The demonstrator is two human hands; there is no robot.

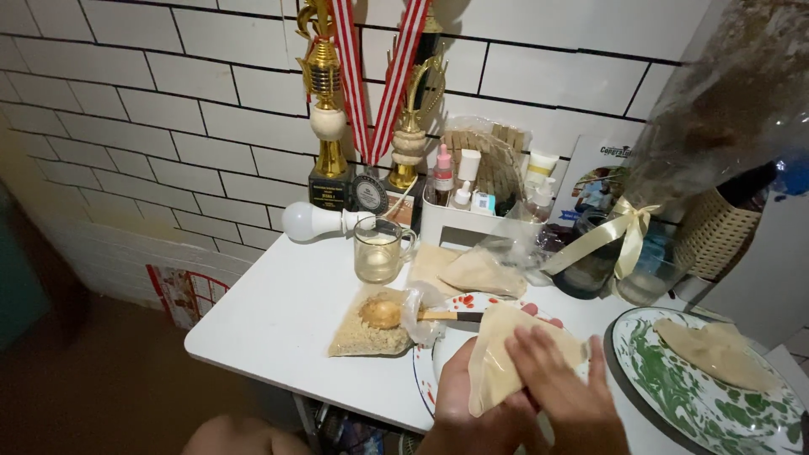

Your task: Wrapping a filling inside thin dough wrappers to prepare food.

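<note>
My left hand (472, 404) holds a pale beige wrapper sheet (506, 354) from underneath, over a white plate with red spots (459, 307). My right hand (565, 383) lies on top of the sheet, fingers pressing it flat. Just left of the plate, an open plastic bag of beige crumbs (366, 333) lies on the white table (270, 312), with a golden spoon (383, 313) resting on it. To my right, a green-patterned white plate (674, 388) carries another folded beige sheet (716, 350).
A glass mug (379, 250) with pale liquid stands behind the crumbs, next to a white light bulb (312, 222). Trophies (329, 109), a white organiser of small bottles (472, 202), a ribboned jar (594, 253) and a wicker holder (716, 236) line the tiled wall.
</note>
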